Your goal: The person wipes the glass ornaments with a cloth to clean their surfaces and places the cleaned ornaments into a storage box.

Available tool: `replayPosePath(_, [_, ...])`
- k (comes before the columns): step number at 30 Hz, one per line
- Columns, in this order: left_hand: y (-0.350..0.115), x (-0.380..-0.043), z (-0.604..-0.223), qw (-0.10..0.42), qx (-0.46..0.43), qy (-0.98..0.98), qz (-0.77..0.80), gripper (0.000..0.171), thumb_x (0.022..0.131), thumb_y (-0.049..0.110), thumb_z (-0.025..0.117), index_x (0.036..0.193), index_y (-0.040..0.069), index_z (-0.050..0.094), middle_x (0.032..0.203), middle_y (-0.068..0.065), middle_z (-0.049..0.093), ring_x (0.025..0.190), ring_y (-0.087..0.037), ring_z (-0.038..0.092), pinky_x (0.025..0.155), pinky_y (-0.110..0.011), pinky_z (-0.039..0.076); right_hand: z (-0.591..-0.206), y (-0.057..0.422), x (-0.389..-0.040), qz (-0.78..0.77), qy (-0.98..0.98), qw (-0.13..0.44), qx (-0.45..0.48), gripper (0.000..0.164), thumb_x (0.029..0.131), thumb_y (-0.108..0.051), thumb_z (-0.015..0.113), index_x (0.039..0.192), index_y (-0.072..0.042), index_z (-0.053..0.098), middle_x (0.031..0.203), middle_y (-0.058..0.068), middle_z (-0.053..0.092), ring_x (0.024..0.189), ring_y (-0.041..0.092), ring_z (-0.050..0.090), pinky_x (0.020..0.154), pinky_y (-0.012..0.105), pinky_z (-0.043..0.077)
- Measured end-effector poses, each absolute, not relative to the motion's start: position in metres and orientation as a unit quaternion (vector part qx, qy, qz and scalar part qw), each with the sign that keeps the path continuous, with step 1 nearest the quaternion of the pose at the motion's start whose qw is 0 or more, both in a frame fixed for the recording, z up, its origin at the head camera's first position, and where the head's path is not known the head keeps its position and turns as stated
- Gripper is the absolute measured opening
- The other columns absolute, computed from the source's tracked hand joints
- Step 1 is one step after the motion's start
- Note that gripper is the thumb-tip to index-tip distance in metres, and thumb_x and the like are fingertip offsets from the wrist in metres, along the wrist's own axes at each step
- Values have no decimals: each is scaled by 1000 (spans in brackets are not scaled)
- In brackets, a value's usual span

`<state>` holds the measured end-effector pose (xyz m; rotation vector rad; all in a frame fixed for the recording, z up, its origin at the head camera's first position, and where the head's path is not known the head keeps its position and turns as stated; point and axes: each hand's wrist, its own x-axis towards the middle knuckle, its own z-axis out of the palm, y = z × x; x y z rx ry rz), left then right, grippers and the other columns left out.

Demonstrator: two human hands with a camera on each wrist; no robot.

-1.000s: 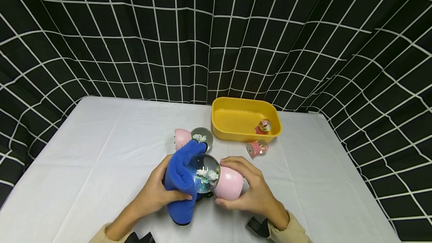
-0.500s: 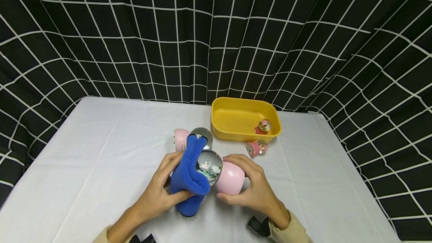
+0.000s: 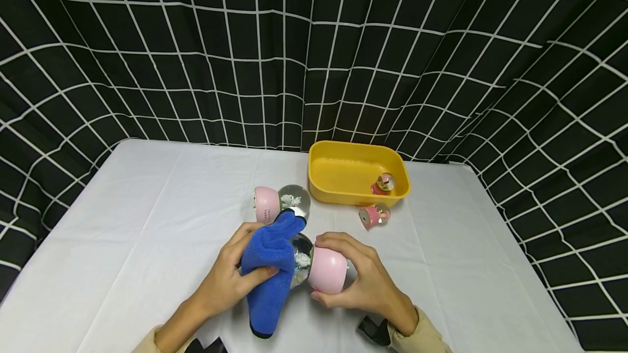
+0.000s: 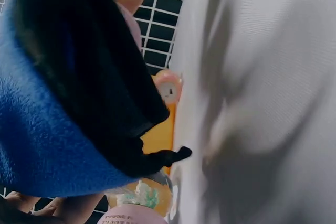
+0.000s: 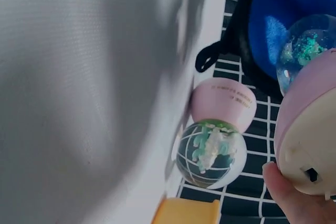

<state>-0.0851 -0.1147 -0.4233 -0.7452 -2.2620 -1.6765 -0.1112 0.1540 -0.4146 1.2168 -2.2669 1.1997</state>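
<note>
Near globe is gripped at centre by right hand, partly covered by blue cloth held in left hand. Far globe, partly blocked in head view, is shown whole in right wrist view.

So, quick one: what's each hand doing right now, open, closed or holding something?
Left hand: closed, holding the blue cloth.
Right hand: closed, holding a snow globe by its pink base.
</note>
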Motion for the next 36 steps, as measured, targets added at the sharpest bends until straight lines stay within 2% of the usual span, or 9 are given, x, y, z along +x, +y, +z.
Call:
replayPosePath(4, [-115,-85,-420,109,-243,-767,-584,47,80,3,76,124,14,65,127,-1,58,115,-9,57,98,-25,48,-414,153,-111,417,-786,151,430,72,62,-31,94,124,-12,62,121,8,66,109,20,65,97,19,50])
replayPosePath(12, [-113,-81,-418,32,-244,-792,-559,74,77,23,84,143,22,49,141,2,44,129,-9,45,107,-21,37,-412,152,-111,387,-794,148,445,71,63,-31,93,125,-14,63,122,6,66,108,18,66,98,21,51])
replayPosePath(14, [-112,-81,-420,41,-242,-800,-548,71,78,24,82,141,22,50,139,2,46,126,-9,47,106,-22,40,-412,151,-111,380,-796,145,448,71,64,-32,92,125,-14,63,122,6,66,109,18,66,98,21,51])
replayPosePath(19, [-112,-83,-425,70,-223,-787,-571,47,84,14,73,129,18,61,126,1,56,110,-9,58,93,-27,51,-413,150,-109,367,-798,142,456,69,65,-35,91,125,-14,64,124,5,66,112,18,65,99,23,51])
replayPosePath(21, [-112,-84,-425,70,-217,-779,-584,43,86,11,71,127,17,62,123,1,59,106,-9,60,90,-28,53,-413,150,-108,364,-798,143,458,69,65,-36,91,124,-13,65,124,4,66,112,18,65,99,24,51])
replayPosePath(23, [-113,-84,-423,63,-220,-780,-582,44,87,12,70,129,19,61,125,1,58,108,-9,59,91,-27,52,-413,150,-108,357,-799,147,461,69,64,-36,91,124,-13,65,124,4,66,113,17,65,99,24,52])
replayPosePath(30, [-111,-79,-421,15,-236,-814,-531,69,83,28,79,144,22,46,136,1,45,117,-7,49,98,-25,46,-414,151,-108,326,-804,160,470,71,62,-37,92,123,-16,65,124,3,66,115,17,64,100,25,51])
replayPosePath(33, [-110,-78,-420,24,-225,-825,-518,67,83,31,79,141,21,49,133,3,47,113,-7,52,95,-26,48,-414,151,-108,319,-808,158,470,71,62,-38,92,124,-17,65,125,2,66,116,17,63,101,25,50])
replayPosePath(36, [-109,-77,-419,31,-204,-829,-520,54,84,31,77,134,23,56,127,8,52,109,-6,56,91,-27,51,-415,150,-107,320,-806,155,474,70,63,-39,91,123,-17,65,125,2,66,116,17,63,100,25,51])
